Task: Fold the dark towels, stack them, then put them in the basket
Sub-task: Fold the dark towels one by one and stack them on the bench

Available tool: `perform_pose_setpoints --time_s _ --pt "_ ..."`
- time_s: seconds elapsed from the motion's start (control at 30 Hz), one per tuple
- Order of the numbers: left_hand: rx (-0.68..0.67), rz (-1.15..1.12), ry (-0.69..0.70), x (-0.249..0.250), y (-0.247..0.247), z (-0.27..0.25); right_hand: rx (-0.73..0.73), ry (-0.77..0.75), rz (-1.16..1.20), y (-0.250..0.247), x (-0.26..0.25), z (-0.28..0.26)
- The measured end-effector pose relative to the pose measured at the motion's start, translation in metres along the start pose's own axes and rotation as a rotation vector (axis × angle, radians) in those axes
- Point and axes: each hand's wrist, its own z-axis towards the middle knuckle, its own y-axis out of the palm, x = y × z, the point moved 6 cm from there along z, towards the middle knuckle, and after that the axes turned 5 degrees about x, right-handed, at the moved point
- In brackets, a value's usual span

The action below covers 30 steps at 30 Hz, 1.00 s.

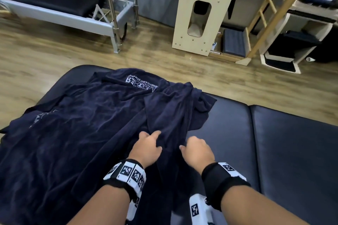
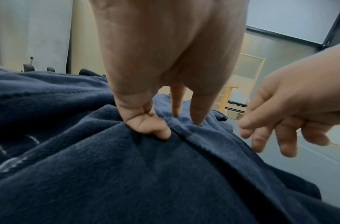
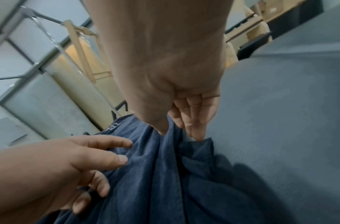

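- Pinching a ridge of navy cloth, the left hand (image 1: 146, 149) has its thumb curled under a fold of the rumpled towel (image 1: 172, 115) while its other fingers (image 2: 198, 112) press down on top, as the left wrist view shows; I judge this gathers a near edge so the towel can be lifted off the pile.
- Just to the right, the right hand (image 1: 198, 150) closes thumb and fingertips on the same towel's near right edge; the right wrist view shows the cloth bunched between them. The two hands sit close together, probably because they are hunting for one hem before sliding apart to stretch it out.
- That rumpled towel lies twisted in a long heap running from the hands toward the far side, its far end spilling onto bare padding.
- Under and to the left of it a spread towel (image 1: 64, 142) lies mostly flat, white lettering at its far edge and more at its left; it looks unfolded too, so the task seems to be at its very start.
- Both towels rest on the left part of a dark padded bench (image 1: 292, 142), whose right part gives room to lay a towel out for folding.
- No basket shows in any view.
- Beyond the bench, on the wooden floor (image 1: 45, 56), stand a metal-framed exercise bed (image 1: 60, 5) at far left, an arched wooden unit (image 1: 203, 14) in the far middle and a wooden ladder frame (image 1: 270, 11) at far right.
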Motion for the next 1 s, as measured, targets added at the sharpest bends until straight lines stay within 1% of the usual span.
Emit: perform_pose_setpoints --time_s 0.07,0.13,0.2,0.27,0.37,0.43,0.5,0.6,0.73,0.77,0.8,0.83,0.87,0.9,0.97,1.0 --pt "-0.010 -0.009 0.024 0.000 0.003 0.003 -0.005 0.041 0.042 0.007 -0.005 0.007" --pt "-0.006 -0.020 0.048 0.002 0.002 0.003 -0.009 0.051 0.076 0.014 -0.010 0.013" --pt "0.037 -0.055 0.073 0.006 -0.002 0.002 -0.004 0.058 0.089 0.015 -0.011 0.015" --pt "0.094 -0.140 0.060 0.009 -0.010 -0.004 0.013 0.081 0.107 0.011 -0.007 0.014" --pt "0.146 -0.213 0.032 0.017 -0.018 -0.012 0.051 0.126 0.146 0.001 0.013 0.003" --pt "0.123 -0.218 0.078 0.026 -0.015 -0.016 0.062 0.154 0.141 -0.003 0.036 -0.008" --pt "0.035 -0.235 0.167 0.042 -0.005 -0.022 0.060 0.201 0.111 -0.006 0.070 -0.026" --pt "-0.187 -0.146 0.252 0.066 0.022 -0.033 0.018 0.297 0.089 -0.007 0.128 -0.059" --pt "-0.566 0.077 0.290 0.084 0.072 -0.058 -0.106 0.464 -0.015 0.000 0.214 -0.119" --pt "-0.632 0.111 0.298 0.085 0.082 -0.064 -0.154 0.496 -0.044 0.004 0.231 -0.132" --pt "-0.664 0.148 0.304 0.087 0.090 -0.067 -0.205 0.517 -0.077 0.006 0.243 -0.143" --pt "-0.642 0.174 0.304 0.088 0.094 -0.066 -0.236 0.514 -0.108 0.005 0.249 -0.149" --pt "-0.569 0.195 0.304 0.090 0.096 -0.061 -0.251 0.507 -0.131 0.003 0.251 -0.150" --pt "-0.448 0.217 0.298 0.090 0.093 -0.052 -0.239 0.491 -0.150 -0.002 0.246 -0.146" --pt "-0.211 0.261 0.274 0.093 0.083 -0.038 -0.150 0.443 -0.152 -0.018 0.230 -0.124" --pt "-0.130 0.259 0.249 0.093 0.079 -0.031 -0.099 0.408 -0.135 -0.025 0.219 -0.109"
